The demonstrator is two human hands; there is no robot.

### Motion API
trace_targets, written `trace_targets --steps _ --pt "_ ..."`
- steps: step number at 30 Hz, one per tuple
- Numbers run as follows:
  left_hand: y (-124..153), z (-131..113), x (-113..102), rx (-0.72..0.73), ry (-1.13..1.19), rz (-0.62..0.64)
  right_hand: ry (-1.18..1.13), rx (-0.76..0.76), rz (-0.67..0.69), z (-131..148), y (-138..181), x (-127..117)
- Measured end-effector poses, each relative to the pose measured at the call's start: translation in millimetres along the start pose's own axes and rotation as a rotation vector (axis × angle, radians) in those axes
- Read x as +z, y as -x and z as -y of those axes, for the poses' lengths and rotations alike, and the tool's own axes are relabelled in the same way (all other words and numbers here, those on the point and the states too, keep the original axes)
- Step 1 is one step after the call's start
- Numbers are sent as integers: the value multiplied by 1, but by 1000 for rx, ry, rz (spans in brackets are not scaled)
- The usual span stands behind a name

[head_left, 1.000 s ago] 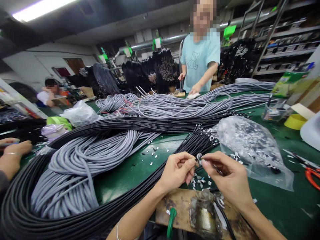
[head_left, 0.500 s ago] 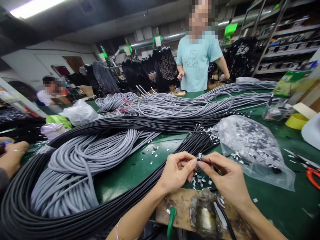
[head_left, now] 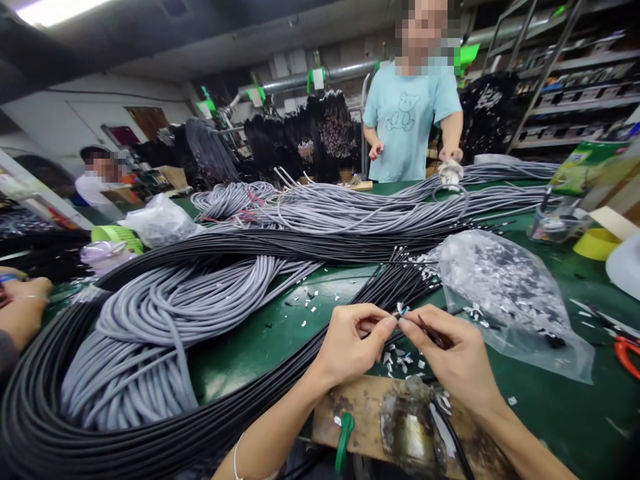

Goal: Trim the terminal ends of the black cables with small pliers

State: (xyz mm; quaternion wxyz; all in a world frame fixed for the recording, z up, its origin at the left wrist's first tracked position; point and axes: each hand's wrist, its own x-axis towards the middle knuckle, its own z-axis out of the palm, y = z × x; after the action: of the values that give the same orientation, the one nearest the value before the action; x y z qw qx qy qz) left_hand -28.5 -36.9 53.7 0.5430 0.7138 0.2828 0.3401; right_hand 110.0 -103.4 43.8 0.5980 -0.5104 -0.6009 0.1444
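Above the front of the bench, my left hand (head_left: 353, 343) is closed in a pinch on the end of a black cable. Opposite it, fingertips almost touching, my right hand (head_left: 453, 350) pinches the same end. Small white and blue wire ends (head_left: 402, 309) stick up between the fingers. A thin dark object lies under my right fingers; its kind is hidden. Below both hands sits a stained wooden board (head_left: 350, 407) with a worn metal block (head_left: 413, 427) and a green handle (head_left: 344, 440). White and black scraps (head_left: 397, 360) lie just behind the board.
Bundles of black cable (head_left: 200, 433) and grey cable (head_left: 150, 320) cover the left. A clear bag of small parts (head_left: 500, 287) and orange-handled scissors (head_left: 627, 353) lie right. A co-worker (head_left: 410, 120) stands across the bench; another person's hand (head_left: 25, 300) shows at far left.
The co-worker across the bench has moved right and now holds a whitish bundle over the grey cables. My hands stay nearly in place; the blue wire end shows more clearly.
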Motion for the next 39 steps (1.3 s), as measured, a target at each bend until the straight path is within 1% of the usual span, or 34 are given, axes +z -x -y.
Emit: trace_targets --steps 2,4,6,8,13,16,19,20,21,23,25,28,31,33,36,37,39 --pt "1 0 0 14 -44 -1 57 -52 -24 0 1 0" --pt "1 -1 0 79 -165 -41 116 -94 -34 -1 3 0" --pt "1 -2 -1 160 -296 -83 150 -108 -19 -2 4 -1" --pt "2 -3 -1 221 -380 -102 166 -99 -13 -2 4 -1" --pt "4 -1 4 321 -467 -120 192 -110 -61 -2 1 0" --pt "4 3 6 373 -524 -187 202 -124 -70 0 2 4" --pt "1 5 5 377 -542 -269 188 -192 -18 5 4 6" --pt "0 5 4 382 -539 -281 192 -215 -24 6 4 6" --pt "-1 6 4 392 -532 -282 202 -223 -62 7 3 4" --pt "-2 6 2 415 -517 -254 231 -153 -182 7 2 1" --pt "-2 5 1 429 -509 -229 214 -10 -225 3 0 -2" --pt "-1 5 1 443 -492 -220 73 179 -158 -4 -1 -3" --pt "0 3 0 434 -472 -203 -69 296 -123 -6 -2 -2" --pt "1 2 0 428 -465 -201 -94 336 -114 -5 -2 -2" --pt "1 1 1 401 -414 -195 -92 349 -92 -5 -1 -4" --pt "1 2 2 363 -362 -176 -112 353 -78 -6 0 -4" --pt "-1 4 3 241 -189 -110 -194 385 -53 -9 1 -5"
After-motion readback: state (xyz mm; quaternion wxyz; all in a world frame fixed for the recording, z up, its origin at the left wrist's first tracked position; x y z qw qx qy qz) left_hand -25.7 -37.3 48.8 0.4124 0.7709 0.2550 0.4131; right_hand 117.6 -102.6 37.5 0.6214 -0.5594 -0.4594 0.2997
